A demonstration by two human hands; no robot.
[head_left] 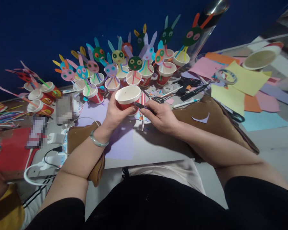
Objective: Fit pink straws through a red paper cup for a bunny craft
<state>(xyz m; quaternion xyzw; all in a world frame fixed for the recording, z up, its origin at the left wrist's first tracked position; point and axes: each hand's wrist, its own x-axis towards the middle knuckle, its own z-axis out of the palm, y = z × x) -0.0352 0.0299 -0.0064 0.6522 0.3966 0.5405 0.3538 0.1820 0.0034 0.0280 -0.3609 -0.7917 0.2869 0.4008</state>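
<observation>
The left hand is closed around the left side of the cup, thumb across the near wall. The right hand is closed on a slender dark tool, its tip at the right part of the near wall; whether the tip touches cannot be told. The cup is between the two hands, above the near part of the worktop, mouth upward.

Handling: the cup appears to be paper, so expect low weight and thin, flexible walls. The rim should be the stiffer zone; the side wall is likely to dent under a hard squeeze. The surface may be slightly slick. Grip low on the wall with light, even pressure, and support the side opposite the tool.

Appearance: white interior, white rolled rim, white upper band, red lower body. A small dark spot shows inside; hole or mark cannot be determined.

Surroundings, left to right: a purple sheet lies at the near side, under the hands; decorated cups stand in rows at the far side; coloured paper is spread at the right.
</observation>
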